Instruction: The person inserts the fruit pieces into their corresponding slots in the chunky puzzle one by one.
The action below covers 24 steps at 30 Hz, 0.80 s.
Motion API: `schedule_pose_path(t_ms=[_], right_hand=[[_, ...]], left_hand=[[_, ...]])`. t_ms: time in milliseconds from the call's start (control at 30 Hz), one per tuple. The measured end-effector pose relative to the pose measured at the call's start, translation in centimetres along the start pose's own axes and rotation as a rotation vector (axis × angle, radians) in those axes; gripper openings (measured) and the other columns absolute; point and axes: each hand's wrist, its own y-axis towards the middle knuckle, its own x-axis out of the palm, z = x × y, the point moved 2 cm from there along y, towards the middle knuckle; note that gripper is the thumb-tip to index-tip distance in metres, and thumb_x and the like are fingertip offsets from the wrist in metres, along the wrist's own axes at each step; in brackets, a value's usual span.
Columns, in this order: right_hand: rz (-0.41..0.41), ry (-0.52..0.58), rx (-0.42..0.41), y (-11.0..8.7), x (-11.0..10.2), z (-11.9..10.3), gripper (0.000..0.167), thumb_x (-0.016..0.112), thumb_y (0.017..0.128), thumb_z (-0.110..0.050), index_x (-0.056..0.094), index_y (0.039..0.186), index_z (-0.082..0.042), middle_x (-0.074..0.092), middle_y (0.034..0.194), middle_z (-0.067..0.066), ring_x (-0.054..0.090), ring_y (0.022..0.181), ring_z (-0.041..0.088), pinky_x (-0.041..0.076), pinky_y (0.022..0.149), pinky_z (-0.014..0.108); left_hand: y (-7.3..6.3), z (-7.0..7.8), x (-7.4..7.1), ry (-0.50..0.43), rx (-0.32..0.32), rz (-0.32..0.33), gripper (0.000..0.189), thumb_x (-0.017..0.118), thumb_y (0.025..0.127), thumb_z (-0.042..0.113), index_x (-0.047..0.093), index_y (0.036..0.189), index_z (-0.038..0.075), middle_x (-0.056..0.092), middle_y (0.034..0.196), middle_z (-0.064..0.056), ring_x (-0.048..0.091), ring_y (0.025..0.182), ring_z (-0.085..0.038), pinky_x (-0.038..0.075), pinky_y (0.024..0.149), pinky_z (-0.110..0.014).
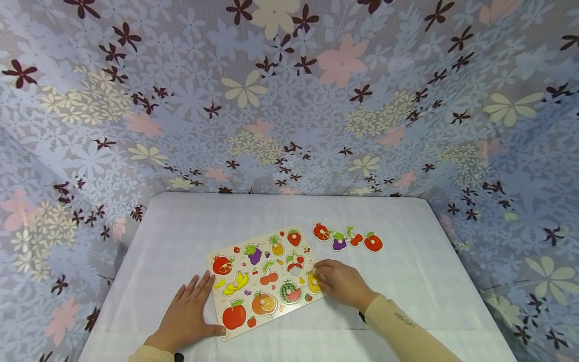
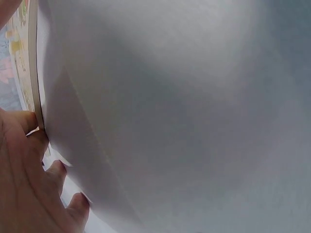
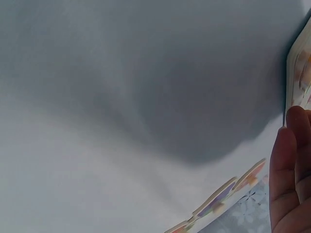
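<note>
A wooden fruit puzzle board (image 1: 249, 276) lies at an angle on the white table, with printed fruit and several knobbed pieces in it. My left hand (image 1: 190, 309) is spread flat along the board's left edge, the thumb near its lower left corner. In the left wrist view, fingertips (image 2: 30, 119) touch the edge of the board. At the board's right end, my right hand (image 1: 344, 281) has its curled fingers on a yellow fruit puzzle piece (image 1: 312, 284), partly covering it. Its fingers (image 3: 284, 145) appear beside the board's edge in the right wrist view.
Beyond the board's right corner lie loose pieces: a pomegranate (image 1: 321, 232), grapes (image 1: 339, 242), cherries (image 1: 356, 239) and a red apple-like fruit (image 1: 373, 243). Flowered fabric (image 1: 289, 125) walls the table (image 1: 407, 211) at the back and both sides.
</note>
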Motion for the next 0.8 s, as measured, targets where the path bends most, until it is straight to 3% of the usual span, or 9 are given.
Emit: schedule_pose_path(t_ms=[200, 500, 800], right_hand=[[0.016, 0.034, 0.082, 0.0, -0.5, 1.1, 0.022, 0.082, 0.084, -0.021, 0.075, 0.105, -0.019, 0.065, 0.124, -0.006, 0.063, 0.109, 0.014, 0.054, 0.092, 0.036], [0.030, 0.090, 0.277, 0.3, -0.9, 4.1, 0.027, 0.081, 0.085, -0.020, 0.073, 0.111, -0.022, 0.066, 0.121, -0.005, 0.064, 0.095, 0.012, 0.056, 0.086, 0.038], [0.073, 0.090, 0.381, 1.1, -1.7, 5.9, 0.029, 0.081, 0.085, -0.019, 0.072, 0.113, -0.016, 0.068, 0.114, 0.002, 0.066, 0.093, 0.020, 0.058, 0.079, 0.043]], left_hand=[[0.0, -0.1, 0.1, -0.006, -0.007, -0.009, 0.137, 0.069, 0.052, 0.088, 0.033, 0.156, 0.007, 0.026, 0.162, -0.012, 0.020, 0.147, -0.039, 0.014, 0.116, -0.063], [0.0, -0.1, 0.2, -0.002, -0.009, -0.005, 0.137, 0.068, 0.052, 0.089, 0.033, 0.156, 0.008, 0.027, 0.162, -0.012, 0.020, 0.147, -0.039, 0.015, 0.116, -0.063], [0.0, -0.1, 0.0, 0.003, -0.011, -0.005, 0.136, 0.069, 0.052, 0.088, 0.033, 0.156, 0.007, 0.028, 0.162, -0.012, 0.021, 0.147, -0.039, 0.016, 0.116, -0.063]])
